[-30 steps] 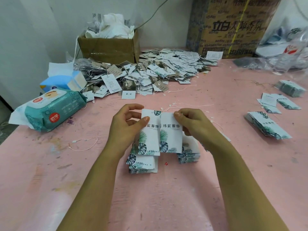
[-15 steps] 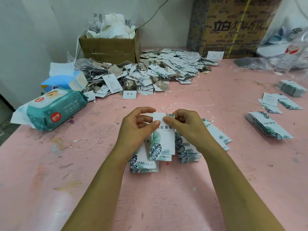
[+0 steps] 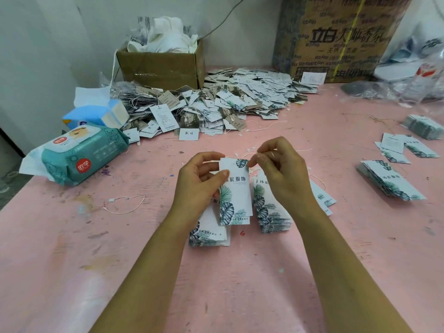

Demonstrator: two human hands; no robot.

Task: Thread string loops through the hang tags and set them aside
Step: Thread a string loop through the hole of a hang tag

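Where the pink table point(image 3: 240, 296) lies nearest, I see it scuffed and blotched with faded stains, and two bare forearms reach out over it. Just beyond, at the centre, the hands are close together on one tag point(image 3: 236, 195), held upright above the surface. The left hand point(image 3: 199, 186) grips its left edge, thumb across the front. The right hand point(image 3: 281, 174) pinches thumb and forefinger at the tag's top right corner, on a thin string point(image 3: 258, 153) as far as I can make out. Under the left hand lies a short stack point(image 3: 209, 234) of the same leaf-printed tags, and a thicker stack point(image 3: 271, 212) sits just beside it under the right wrist. To the left a loose loop point(image 3: 125, 205) lies alone on the pink. Further left rests a teal wipes pack point(image 3: 81, 155), with a blue tissue pack point(image 3: 96, 116) behind it. On the right, well apart from the hands, are fanned tag piles point(image 3: 389, 181), and more strings trail just past the fingers. Farther back a wide heap point(image 3: 228, 102) of strung tags spreads across the table. Behind it a small box point(image 3: 161, 68) stuffed with white material stands against the pale wall point(image 3: 60, 32), a printed carton point(image 3: 341, 37) stands to its right, and crumpled plastic bags point(image 3: 408, 68) fill the far right corner.
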